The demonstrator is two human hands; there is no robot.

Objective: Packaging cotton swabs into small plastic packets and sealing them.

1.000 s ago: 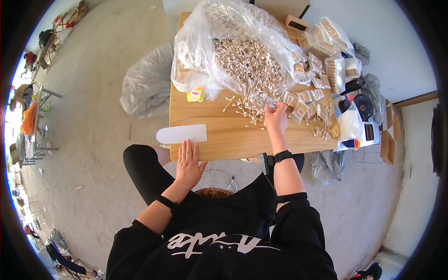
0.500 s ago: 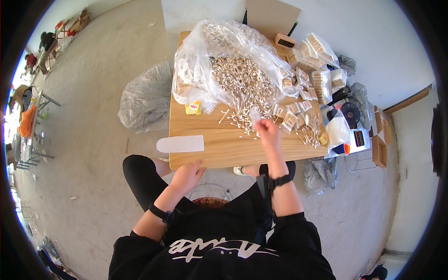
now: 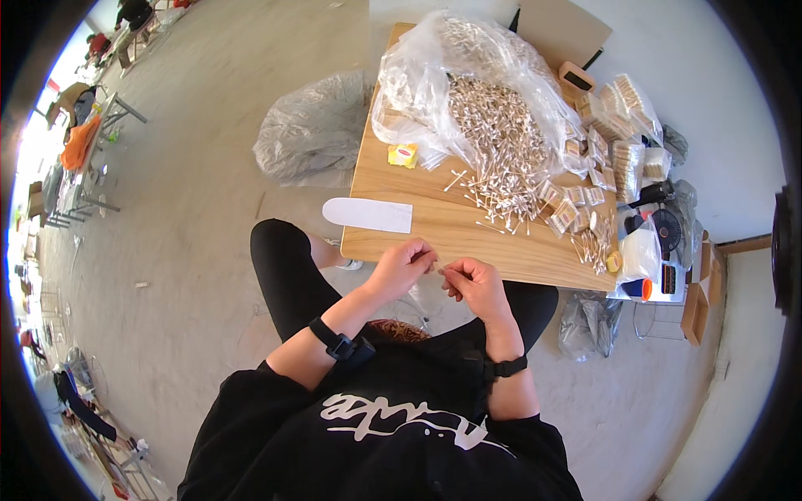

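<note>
My left hand (image 3: 404, 269) and my right hand (image 3: 473, 285) are close together at the table's front edge. The fingers of each are pinched. Whatever small or clear thing they hold between them is too faint to make out. Beyond them lies a heap of cotton swabs (image 3: 498, 125), spilling from a large clear plastic bag (image 3: 409, 100) onto the wooden table (image 3: 468, 244). A white card (image 3: 368, 215) with one rounded end lies flat at the table's left edge. Small clear packs of swabs (image 3: 565, 217) sit right of the heap.
A small yellow packet (image 3: 403, 155) lies left of the heap. Loose swabs (image 3: 591, 247) and stacked swab packs (image 3: 628, 167) are on the right, with a black fan (image 3: 666, 227) past them. Grey plastic (image 3: 305, 129) lies on the floor to the left. Other people are far off at the upper left.
My right hand has drawn back from the swab heap, where it held a small clear piece. My left hand has moved up and right to meet it. The view has shifted.
</note>
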